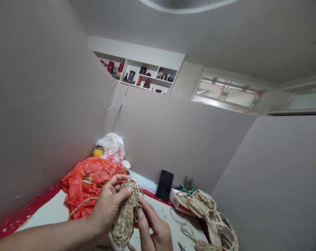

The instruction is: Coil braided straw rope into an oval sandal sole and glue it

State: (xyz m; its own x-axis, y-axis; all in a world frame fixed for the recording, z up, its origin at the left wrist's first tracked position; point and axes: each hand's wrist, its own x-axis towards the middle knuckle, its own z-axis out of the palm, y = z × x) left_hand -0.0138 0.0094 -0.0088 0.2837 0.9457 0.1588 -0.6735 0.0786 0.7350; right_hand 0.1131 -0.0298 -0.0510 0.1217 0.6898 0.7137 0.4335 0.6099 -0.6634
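Observation:
An oval, sole-shaped piece of coiled straw braid (125,216) is held up in front of me, tilted, over the table. My left hand (108,204) grips its upper left side, thumb on the face and fingers behind. At the right edge, my right hand (156,228) is closed with thumb and forefinger pinching there; what exactly lies between the fingertips is partly hidden. A strand of braid (82,205) runs from near my left wrist across a red plastic bag (76,174), which holds more straw.
A black phone (164,184) leans upright at the back. Right of it lie green-handled pliers (187,185) and a heap of straw braid (203,205) on a box. A white bag (113,144), yellow jar (97,151) and paper cup (126,164) stand back left. Grey partitions (173,136) enclose the table.

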